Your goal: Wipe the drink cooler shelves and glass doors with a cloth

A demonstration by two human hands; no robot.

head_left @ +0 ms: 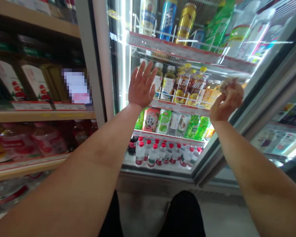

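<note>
An open drinks fridge stands in front of me, its wire shelves full of bottles. My left hand is raised with the fingers spread, in front of the left end of the middle shelf, near amber bottles with yellow caps. My right hand is closed round a small crumpled pale thing, held up by the right end of the same shelf, close to the open glass door. I cannot tell what the crumpled thing is.
Tall cans and green bottles fill the top shelf. Below are green-labelled bottles and red-capped white bottles. Wooden shelves with bottles stand at the left. My dark-clad knees show at the bottom.
</note>
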